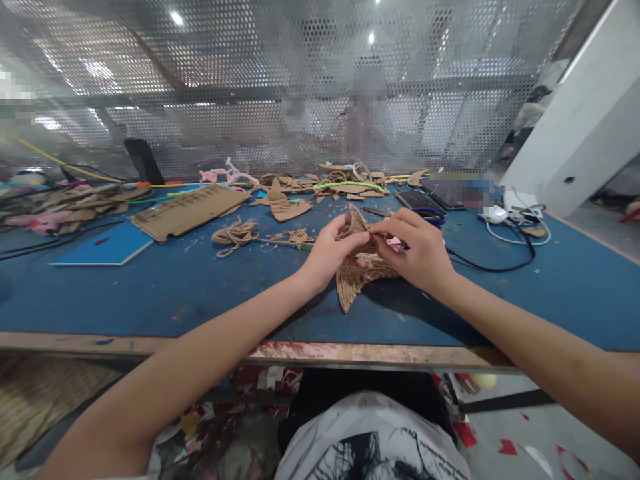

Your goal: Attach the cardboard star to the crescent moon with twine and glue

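Observation:
Over the table, my left hand [330, 253] is closed on the left side of a curved, pointed cardboard piece [356, 277] faced with rows of brown twine. My right hand [417, 250] is closed too, its thumb and finger pinched at the upper part of the same piece, close to the left fingertips. What lies exactly between the fingertips is hidden. Left of my hands lies a loose bundle of twine [237, 235], with a strand running right past a small star-shaped piece [300, 238]. Behind my right hand, scissors with dark blue handles [434, 215] are partly covered.
Cardboard scraps [287, 207] and a green braided cord [347, 186] lie at the back. A flat cardboard sheet [193, 210] and a blue board [105, 244] are on the left. Phones [420, 200] and a white charger with cables [520, 203] sit right, before a perforated metal screen [300, 87].

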`<state>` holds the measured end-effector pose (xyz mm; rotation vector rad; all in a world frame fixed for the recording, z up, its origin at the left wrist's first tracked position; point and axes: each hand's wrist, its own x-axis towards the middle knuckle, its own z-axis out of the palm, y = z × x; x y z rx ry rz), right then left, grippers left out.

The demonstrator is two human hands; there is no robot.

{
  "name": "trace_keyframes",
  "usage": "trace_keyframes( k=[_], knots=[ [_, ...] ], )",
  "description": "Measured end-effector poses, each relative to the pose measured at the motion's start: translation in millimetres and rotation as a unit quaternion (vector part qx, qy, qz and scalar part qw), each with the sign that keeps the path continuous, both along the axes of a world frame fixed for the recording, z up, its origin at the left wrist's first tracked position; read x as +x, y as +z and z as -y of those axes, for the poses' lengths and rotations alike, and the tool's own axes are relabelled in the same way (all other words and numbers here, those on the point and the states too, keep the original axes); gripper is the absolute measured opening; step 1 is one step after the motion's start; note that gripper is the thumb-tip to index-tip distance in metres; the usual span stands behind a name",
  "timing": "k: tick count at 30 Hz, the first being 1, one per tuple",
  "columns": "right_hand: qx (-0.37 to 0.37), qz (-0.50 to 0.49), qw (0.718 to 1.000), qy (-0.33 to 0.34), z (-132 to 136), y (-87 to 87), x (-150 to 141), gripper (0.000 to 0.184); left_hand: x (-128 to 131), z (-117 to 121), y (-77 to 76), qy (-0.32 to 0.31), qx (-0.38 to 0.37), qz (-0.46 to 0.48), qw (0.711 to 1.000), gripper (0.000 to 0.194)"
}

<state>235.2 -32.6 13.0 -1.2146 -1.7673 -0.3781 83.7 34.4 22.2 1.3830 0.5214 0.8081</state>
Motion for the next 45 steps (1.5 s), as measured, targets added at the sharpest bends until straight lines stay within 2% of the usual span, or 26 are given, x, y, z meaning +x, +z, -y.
trace_keyframes(
  k=[5,8,10,12,14,17,19,22,26,30,32,39,45],
  knots=[
    [0.041,0.060,0.997,-0.021,-1.7,-0.6,1.7,0.018,-0.5,-2.0,1.8,0.020,-0.027,0.010,0.999,0.029],
    [0.048,0.061,0.997,-0.018,-0.4,0.7,-0.3,0.018,0.1,-4.5,1.2,0.036,-0.043,0.012,0.998,0.027],
    [0.050,0.009,0.999,0.002,1.4,2.6,-2.3,0.017,0.3,-6.5,0.1,0.046,-0.038,0.002,0.998,0.026],
    [0.037,-0.098,0.994,0.020,2.6,5.7,-2.7,0.015,-0.3,-8.5,-0.3,0.046,-0.023,-0.008,0.999,0.023],
    [-0.021,-0.238,0.970,0.044,2.0,9.3,0.5,0.012,-1.9,-10.1,1.2,0.019,-0.008,-0.020,1.000,0.019],
    [-0.164,-0.388,0.896,0.142,-1.7,13.8,10.9,0.015,-6.4,-10.5,6.9,-0.075,-0.005,-0.064,0.995,0.018],
    [-0.244,-0.401,0.853,0.228,-4.1,15.5,18.0,0.024,-10.2,-9.9,11.3,-0.130,-0.006,-0.091,0.987,0.023],
    [-0.304,-0.362,0.825,0.309,-4.8,17.1,23.8,0.033,-16.4,-10.8,16.5,-0.168,0.007,-0.103,0.980,0.038],
    [-0.327,-0.322,0.829,0.320,-2.5,18.7,24.7,0.040,-23.3,-18.4,19.8,-0.234,0.063,-0.153,0.958,0.043],
    [-0.305,-0.222,0.870,0.319,0.4,17.4,24.1,0.026,-26.7,-25.3,21.4,-0.283,0.091,-0.201,0.933,0.039],
    [-0.293,-0.199,0.874,0.332,2.0,15.7,23.2,0.023,-27.4,-26.6,22.2,-0.285,0.088,-0.213,0.930,0.040],
    [-0.304,-0.206,0.875,0.314,5.9,13.1,20.5,0.021,-27.8,-30.5,22.9,-0.277,0.094,-0.231,0.928,0.038],
    [-0.372,-0.252,0.834,0.320,5.9,7.9,19.5,0.020,-26.1,-30.9,21.9,-0.298,0.109,-0.234,0.919,0.034]
  ],
)
